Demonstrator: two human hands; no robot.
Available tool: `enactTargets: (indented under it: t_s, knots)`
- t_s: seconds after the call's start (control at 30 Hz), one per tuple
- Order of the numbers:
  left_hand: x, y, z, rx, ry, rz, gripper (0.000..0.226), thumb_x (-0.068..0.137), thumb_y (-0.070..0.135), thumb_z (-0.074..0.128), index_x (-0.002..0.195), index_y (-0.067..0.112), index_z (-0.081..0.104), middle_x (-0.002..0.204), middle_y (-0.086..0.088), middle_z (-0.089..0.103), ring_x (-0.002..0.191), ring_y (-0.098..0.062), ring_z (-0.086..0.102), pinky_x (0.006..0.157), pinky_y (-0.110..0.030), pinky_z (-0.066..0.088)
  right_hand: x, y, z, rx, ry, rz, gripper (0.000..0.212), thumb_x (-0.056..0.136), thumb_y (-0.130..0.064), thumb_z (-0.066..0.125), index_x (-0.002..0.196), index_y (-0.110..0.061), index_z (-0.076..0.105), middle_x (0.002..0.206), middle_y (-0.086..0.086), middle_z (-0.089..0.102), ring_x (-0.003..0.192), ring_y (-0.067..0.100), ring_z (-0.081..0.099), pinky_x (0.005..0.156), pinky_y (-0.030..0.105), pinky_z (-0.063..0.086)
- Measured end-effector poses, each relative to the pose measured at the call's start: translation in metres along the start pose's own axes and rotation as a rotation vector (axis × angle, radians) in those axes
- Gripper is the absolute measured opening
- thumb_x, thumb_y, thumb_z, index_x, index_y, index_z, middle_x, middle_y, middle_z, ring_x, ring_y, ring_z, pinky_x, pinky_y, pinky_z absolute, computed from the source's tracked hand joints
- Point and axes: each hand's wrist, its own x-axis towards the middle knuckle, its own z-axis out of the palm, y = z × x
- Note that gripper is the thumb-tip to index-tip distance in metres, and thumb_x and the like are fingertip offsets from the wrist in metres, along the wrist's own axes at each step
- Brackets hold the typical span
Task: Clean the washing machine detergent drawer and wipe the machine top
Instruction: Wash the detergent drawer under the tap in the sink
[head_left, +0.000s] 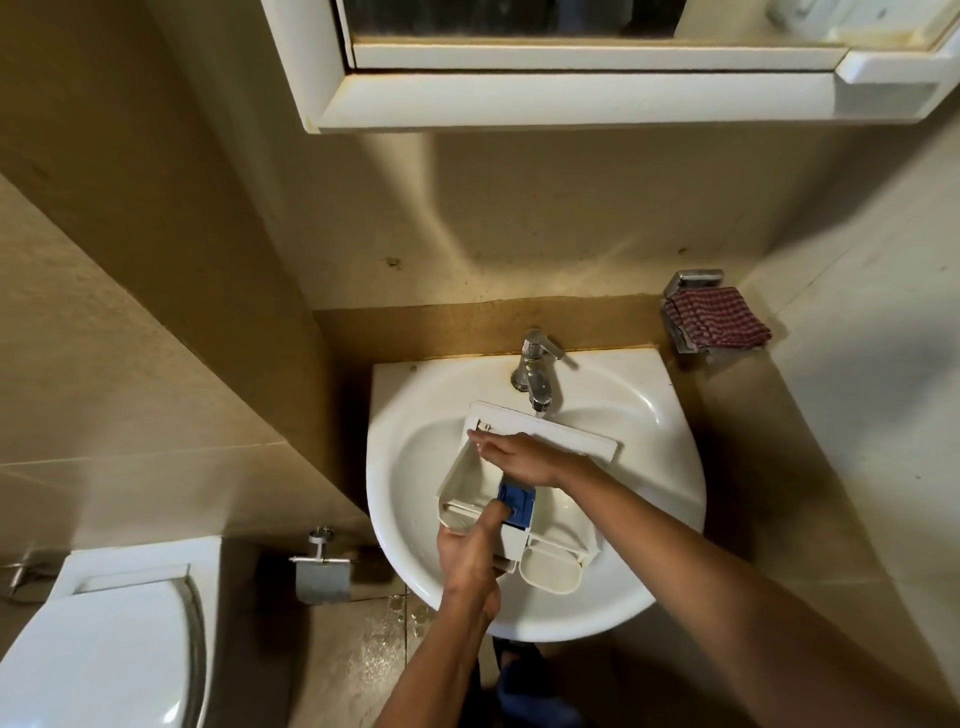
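The white detergent drawer (550, 564) lies in the white corner sink (649, 405), its front panel under the tap. A blue insert (518, 500) sits in its middle compartment. My left hand (470, 551) grips the drawer's near left edge, the thumb stretched up to the blue insert. Straight fingers of my right hand (519, 454) reach across into the left compartment, pointing left and lying on the drawer's inner wall. The washing machine is out of view.
A chrome tap (535, 371) stands at the sink's back. A red checked cloth (714, 318) lies on a metal holder on the right wall. A toilet (104, 649) is at lower left, a paper holder (322, 569) beside the sink, a mirror cabinet (571, 93) overhead.
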Motion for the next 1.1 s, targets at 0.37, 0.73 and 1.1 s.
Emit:
enactTargets:
  t_s: [0.37, 0.73, 1.1]
  knots:
    - [0.001, 0.008, -0.013, -0.013, 0.087, 0.104, 0.031, 0.076, 0.005, 0.071, 0.105, 0.007, 0.06, 0.073, -0.007, 0.059, 0.059, -0.02, 0.05, 0.041, -0.023, 0.039, -0.037, 0.057, -0.007, -0.593, 0.189, 0.079, 0.042, 0.099, -0.036, 0.027, 0.137, -0.031, 0.042, 0.138, -0.004, 0.054, 0.12, 0.025, 0.054, 0.096, 0.039, 0.045]
    - [0.002, 0.017, -0.013, 0.037, 0.069, 0.149, 0.017, 0.076, 0.005, 0.071, 0.091, 0.006, 0.062, 0.06, -0.004, 0.055, 0.048, -0.016, 0.044, 0.04, -0.022, 0.035, -0.014, 0.033, -0.01, -0.292, -0.027, -0.2, 0.047, 0.105, -0.033, 0.02, 0.152, -0.031, 0.013, 0.158, -0.013, 0.012, 0.145, 0.002, 0.008, 0.12, 0.028, 0.002]
    - [0.006, 0.015, -0.014, 0.044, 0.094, 0.136, 0.026, 0.074, 0.01, 0.072, 0.098, 0.007, 0.063, 0.065, -0.003, 0.056, 0.051, -0.017, 0.045, 0.039, -0.022, 0.035, -0.053, 0.09, -0.033, -0.665, 0.222, -0.267, 0.039, 0.1, -0.029, 0.04, 0.136, -0.024, 0.052, 0.14, 0.002, 0.052, 0.13, 0.018, 0.047, 0.109, 0.031, 0.034]
